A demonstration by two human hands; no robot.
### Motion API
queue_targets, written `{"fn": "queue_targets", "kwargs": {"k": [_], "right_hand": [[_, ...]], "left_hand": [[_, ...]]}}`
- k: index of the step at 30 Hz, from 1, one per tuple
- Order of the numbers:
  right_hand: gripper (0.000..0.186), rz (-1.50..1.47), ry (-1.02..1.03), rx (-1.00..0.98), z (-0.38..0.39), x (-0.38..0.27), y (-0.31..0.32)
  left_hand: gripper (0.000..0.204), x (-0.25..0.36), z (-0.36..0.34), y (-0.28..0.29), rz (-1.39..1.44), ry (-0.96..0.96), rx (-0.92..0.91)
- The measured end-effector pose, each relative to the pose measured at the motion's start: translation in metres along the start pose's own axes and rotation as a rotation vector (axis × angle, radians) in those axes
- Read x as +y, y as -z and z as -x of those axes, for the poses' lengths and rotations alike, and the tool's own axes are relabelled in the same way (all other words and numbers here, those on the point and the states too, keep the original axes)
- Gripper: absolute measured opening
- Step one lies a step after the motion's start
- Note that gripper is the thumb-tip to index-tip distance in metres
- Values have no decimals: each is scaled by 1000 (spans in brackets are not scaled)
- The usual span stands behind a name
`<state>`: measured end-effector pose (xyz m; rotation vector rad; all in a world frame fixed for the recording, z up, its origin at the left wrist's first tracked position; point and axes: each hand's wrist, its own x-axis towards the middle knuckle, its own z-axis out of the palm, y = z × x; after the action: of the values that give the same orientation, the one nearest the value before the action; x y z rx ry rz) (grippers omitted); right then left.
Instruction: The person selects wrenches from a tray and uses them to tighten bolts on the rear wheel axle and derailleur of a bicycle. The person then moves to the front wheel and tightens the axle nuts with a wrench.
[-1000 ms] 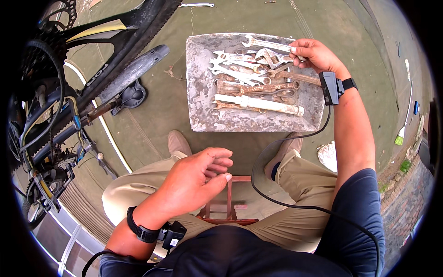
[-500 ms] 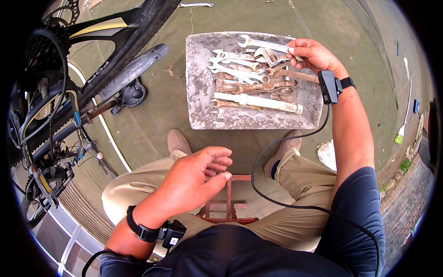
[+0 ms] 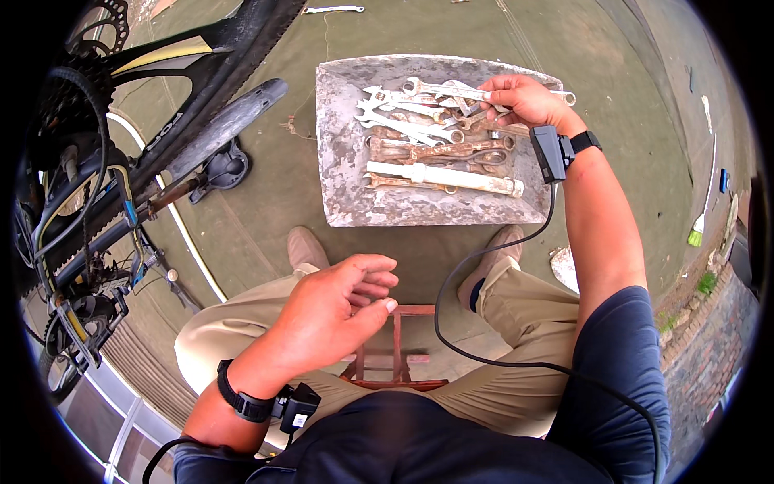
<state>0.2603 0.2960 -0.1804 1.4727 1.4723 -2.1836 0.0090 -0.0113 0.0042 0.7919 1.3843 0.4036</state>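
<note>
A grey, paint-splotched metal tray (image 3: 355, 206) lies in front of me, holding several wrenches and other rusty hand tools. Over its far right part, my right hand (image 3: 520, 101) pinches a silver wrench (image 3: 451, 89) between thumb and fingers. One end of this wrench points left over the pile, and a ring end sticks out beyond the hand at the right. Beneath the fingers, an adjustable wrench is partly hidden. A long whitish tubular tool (image 3: 443, 177) lies along the tray's near side. My left hand (image 3: 339, 310) hovers above my lap, empty, with fingers loosely bent and thumb apart.
A bicycle (image 3: 129, 153) fills the left side. A lone wrench (image 3: 334, 10) lies on the green ground cloth beyond the tray. A green-bristled brush (image 3: 697, 235) is far right. Below my left hand stands a reddish stool frame (image 3: 397, 347). A black cable (image 3: 476, 360) crosses my right leg.
My right hand has shifted slightly left and nearer, turning the wrench so that its ring end now shows beyond the hand. My left hand is almost unchanged.
</note>
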Motion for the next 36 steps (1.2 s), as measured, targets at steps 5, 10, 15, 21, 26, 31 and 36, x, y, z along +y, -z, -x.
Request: {"fn": "queue_targets", "kwargs": {"k": [5,10,15,21,26,31,36], "right_hand": [[30,166,-35,12,-18,13,-22],[33,134,-20,20,-35,26,-28],[40,47,42,186,-37,32,-24],[36,188,102,361,-24,37,2],[17,201,-90,387,-16,48,-3],[25,-130,-360,264,-32,68,-54],[24,-556,-288,419,-57,97,-80]], "left_hand": [[44,0,-2,1,15,5,3],[44,-3,-4,2,16,-4,-4],[44,-3,-6,3,21,8,-2],[44,-2,-7,5,22,10,-2],[44,2,-8,5,25,17,0],[43,6,-9,4,25,29,2],[43,9,-8,5,36,33,-9]]}}
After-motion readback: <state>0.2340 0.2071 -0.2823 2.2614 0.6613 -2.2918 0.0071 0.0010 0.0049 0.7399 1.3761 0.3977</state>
